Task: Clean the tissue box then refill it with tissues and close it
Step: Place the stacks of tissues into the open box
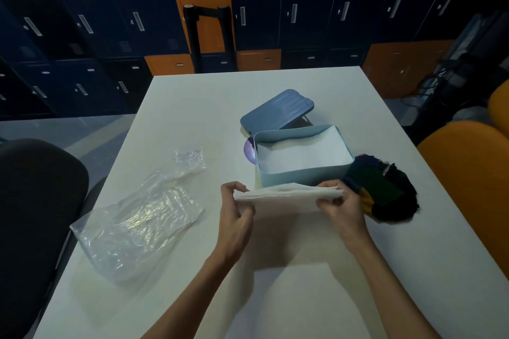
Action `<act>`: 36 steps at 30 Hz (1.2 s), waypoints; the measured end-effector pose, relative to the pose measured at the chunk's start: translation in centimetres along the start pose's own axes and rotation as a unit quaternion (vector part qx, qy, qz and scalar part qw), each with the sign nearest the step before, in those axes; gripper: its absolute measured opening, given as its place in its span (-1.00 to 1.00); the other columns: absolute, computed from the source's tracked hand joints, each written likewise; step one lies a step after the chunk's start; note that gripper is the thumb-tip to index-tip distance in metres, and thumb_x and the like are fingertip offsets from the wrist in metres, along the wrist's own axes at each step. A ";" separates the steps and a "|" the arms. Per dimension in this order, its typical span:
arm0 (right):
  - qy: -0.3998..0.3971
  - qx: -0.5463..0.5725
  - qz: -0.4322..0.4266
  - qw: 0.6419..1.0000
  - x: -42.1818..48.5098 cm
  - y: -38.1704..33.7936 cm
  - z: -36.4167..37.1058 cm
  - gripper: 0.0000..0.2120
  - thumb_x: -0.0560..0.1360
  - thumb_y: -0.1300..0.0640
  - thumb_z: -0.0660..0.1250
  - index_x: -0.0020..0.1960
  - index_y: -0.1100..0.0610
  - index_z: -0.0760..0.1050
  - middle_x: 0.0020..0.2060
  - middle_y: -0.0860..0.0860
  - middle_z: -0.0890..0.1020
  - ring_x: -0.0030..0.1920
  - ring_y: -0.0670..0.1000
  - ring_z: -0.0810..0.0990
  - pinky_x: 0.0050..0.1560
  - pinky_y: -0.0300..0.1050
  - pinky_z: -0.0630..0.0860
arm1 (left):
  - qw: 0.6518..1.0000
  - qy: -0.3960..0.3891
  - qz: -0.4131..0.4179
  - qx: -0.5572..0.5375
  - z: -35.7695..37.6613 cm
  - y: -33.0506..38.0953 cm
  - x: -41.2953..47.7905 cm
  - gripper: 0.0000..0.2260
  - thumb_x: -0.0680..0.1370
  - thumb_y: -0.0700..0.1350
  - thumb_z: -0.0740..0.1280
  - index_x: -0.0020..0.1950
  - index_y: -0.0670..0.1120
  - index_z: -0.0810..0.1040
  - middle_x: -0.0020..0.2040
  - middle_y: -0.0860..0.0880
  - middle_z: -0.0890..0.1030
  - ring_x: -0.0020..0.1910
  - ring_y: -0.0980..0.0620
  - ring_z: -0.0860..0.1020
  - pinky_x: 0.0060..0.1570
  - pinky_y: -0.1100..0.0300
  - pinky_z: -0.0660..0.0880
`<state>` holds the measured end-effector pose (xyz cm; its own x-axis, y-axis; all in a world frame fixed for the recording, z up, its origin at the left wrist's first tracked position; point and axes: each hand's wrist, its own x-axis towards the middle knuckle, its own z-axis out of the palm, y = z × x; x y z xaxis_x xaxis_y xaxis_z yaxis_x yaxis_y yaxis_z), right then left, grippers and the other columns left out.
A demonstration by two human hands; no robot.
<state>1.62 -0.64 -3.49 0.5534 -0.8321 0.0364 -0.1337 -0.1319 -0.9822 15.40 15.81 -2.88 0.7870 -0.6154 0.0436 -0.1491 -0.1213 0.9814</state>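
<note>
Left hand (235, 212) and right hand (341, 205) each pinch an end of the tissue stack (286, 197), held just in front of the open box (300, 173); lid (275, 111) leans behind it on tabletop (192, 107)

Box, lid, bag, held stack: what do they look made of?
Box: pale blue, thin smooth matte walls, rounded corners; probably moulded plastic, thin metal not excluded.
Lid: darker blue, ribbed top, soft sheen; likely plastic.
Bag: clear crinkled film with glints; thin plastic.
Stack: white, soft, layered edge visible; tissue paper.
</note>
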 end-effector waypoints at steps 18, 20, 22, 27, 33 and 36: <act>-0.039 -0.049 0.030 0.998 -0.2 -1.0 -0.7 -0.78 0.42 0.37 0.42 -0.19 0.06 0.55 -0.30 -0.07 0.62 -0.24 -0.13 0.55 -0.23 -0.38 0.45 | 0.995 -0.045 0.007 0.084 -1.8 -0.1 0.5 -0.96 0.56 -0.06 0.27 -0.02 0.01 0.44 -0.16 0.07 0.54 -0.19 0.07 0.50 -0.20 0.18 0.43; -0.026 0.014 0.060 0.998 -0.4 -2.2 -0.9 -0.77 0.44 0.39 0.40 -0.13 0.06 0.55 -0.24 -0.05 0.65 -0.18 -0.06 0.60 -0.19 -0.37 0.50 | 0.998 -0.045 -0.009 0.048 -2.2 0.8 0.9 -0.94 0.55 -0.09 0.29 -0.01 -0.04 0.51 -0.11 0.04 0.60 -0.12 0.04 0.56 -0.14 0.15 0.49; -0.037 0.058 0.092 0.993 -0.6 -3.5 -1.5 -0.77 0.45 0.37 0.39 0.00 0.08 0.55 -0.14 0.00 0.68 -0.10 0.00 0.65 -0.16 -0.29 0.55 | 0.996 -0.044 -0.070 -0.020 -2.7 2.1 1.3 -0.87 0.55 -0.16 0.35 0.08 -0.08 0.51 -0.06 -0.06 0.63 -0.11 0.00 0.59 -0.16 0.16 0.53; -0.049 0.165 0.152 0.973 -1.6 -6.0 -2.5 -0.40 0.44 0.39 0.37 0.34 -0.09 0.36 -0.04 0.06 0.70 -0.02 0.08 0.68 0.01 0.01 0.59 | 0.979 -0.084 -0.126 -0.134 -4.6 4.2 1.1 -0.56 0.54 -0.13 0.31 0.34 0.21 0.32 -0.13 -0.10 0.57 -0.19 0.04 0.55 -0.09 0.11 0.54; -0.101 0.243 0.219 0.939 -1.8 -7.5 -3.5 -0.74 0.48 0.34 0.30 0.13 0.16 0.58 0.12 0.21 0.58 -0.07 0.07 0.59 -0.26 -0.18 0.63 | 0.966 -0.234 -0.046 -0.099 -6.6 5.3 1.2 -0.61 0.48 -0.38 0.16 0.19 -0.09 0.60 0.15 -0.02 0.63 0.10 0.07 0.58 0.14 0.25 0.49; -0.143 0.304 0.230 0.913 -1.4 -6.7 -4.1 -0.34 0.23 0.01 0.59 0.22 0.29 0.52 0.22 0.24 0.56 0.13 0.11 0.61 -0.04 -0.14 0.62 | 0.986 -0.159 0.010 0.037 -6.2 4.9 1.9 -0.79 0.46 -0.17 0.41 0.03 0.10 0.65 0.06 0.04 0.61 0.03 0.06 0.58 0.02 0.25 0.48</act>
<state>-1.63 -0.78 3.76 0.7580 -0.5377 -0.3691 0.0279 0.5921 -0.8053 19.88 18.88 3.18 0.5570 -0.8304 -0.0092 -0.2161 -0.1556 0.9639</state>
